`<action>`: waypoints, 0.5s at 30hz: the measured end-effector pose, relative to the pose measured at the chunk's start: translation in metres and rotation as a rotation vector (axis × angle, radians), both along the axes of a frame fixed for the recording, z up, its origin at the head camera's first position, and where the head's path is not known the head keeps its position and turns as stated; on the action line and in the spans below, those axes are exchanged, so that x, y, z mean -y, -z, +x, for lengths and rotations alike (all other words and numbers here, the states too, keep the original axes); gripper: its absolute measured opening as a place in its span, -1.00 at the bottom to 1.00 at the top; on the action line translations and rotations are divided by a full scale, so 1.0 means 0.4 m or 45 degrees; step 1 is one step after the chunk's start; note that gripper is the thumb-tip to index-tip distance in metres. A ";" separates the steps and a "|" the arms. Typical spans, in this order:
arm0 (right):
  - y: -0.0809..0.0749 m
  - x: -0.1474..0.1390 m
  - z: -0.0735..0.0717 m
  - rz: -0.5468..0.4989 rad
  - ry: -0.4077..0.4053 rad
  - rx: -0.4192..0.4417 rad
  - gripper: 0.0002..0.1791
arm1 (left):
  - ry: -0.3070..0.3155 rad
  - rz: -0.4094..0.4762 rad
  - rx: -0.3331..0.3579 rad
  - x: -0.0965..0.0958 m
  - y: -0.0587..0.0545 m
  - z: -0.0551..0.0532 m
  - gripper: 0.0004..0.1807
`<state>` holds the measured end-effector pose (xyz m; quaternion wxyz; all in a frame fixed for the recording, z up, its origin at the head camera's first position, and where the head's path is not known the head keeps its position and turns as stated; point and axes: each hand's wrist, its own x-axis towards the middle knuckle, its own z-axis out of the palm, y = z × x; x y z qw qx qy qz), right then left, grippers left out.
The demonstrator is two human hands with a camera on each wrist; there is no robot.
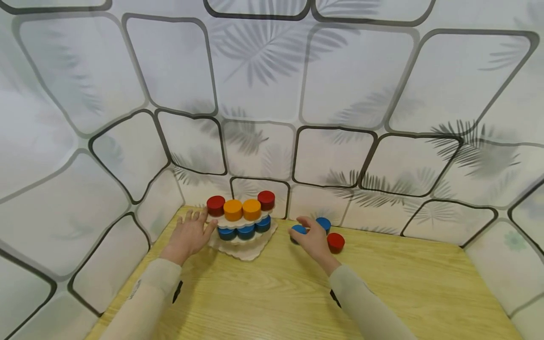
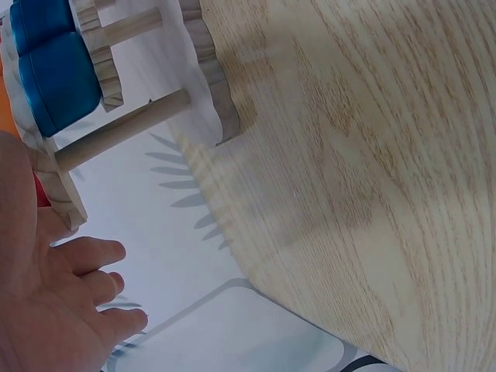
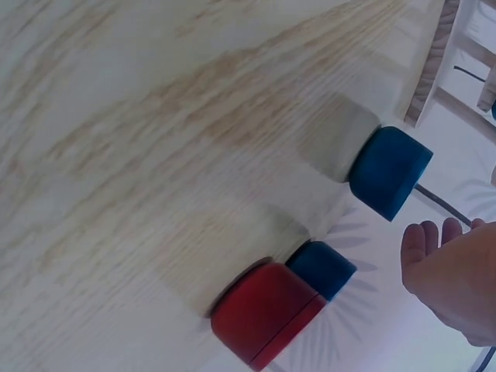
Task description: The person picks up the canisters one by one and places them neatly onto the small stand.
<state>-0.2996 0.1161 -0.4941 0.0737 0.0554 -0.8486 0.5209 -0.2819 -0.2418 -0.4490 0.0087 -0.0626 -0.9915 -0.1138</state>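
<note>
A tiered wooden stand (image 1: 244, 252) with scalloped shelves stands at the left. On its upper shelf sit red cylinders (image 1: 216, 206) and orange cylinders (image 1: 251, 209), with several blue cylinders (image 1: 245, 232) on the shelf below. My left hand (image 1: 189, 236) holds the upper shelf's left end between thumb and index finger; its other fingers (image 2: 101, 254) extend loosely past it. Over a loose blue cylinder (image 3: 390, 172) hovers my right hand (image 1: 313, 241), fingers bent. The right wrist view shows a gap between the fingertips and that cylinder.
Another blue cylinder (image 1: 324, 225) and a red cylinder (image 1: 335, 242) stand close together just right of my right hand. The wood-grain table (image 1: 272, 302) meets patterned walls (image 1: 263, 146) at the back and sides.
</note>
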 end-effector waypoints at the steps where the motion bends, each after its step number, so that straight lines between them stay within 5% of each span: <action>1: 0.003 -0.003 -0.001 -0.007 0.001 0.005 -0.43 | -0.001 0.001 -0.001 0.001 0.001 0.000 -0.19; 15: 0.037 -0.022 -0.011 0.052 0.051 0.037 -0.35 | -0.001 -0.011 -0.014 0.002 0.005 0.000 -0.18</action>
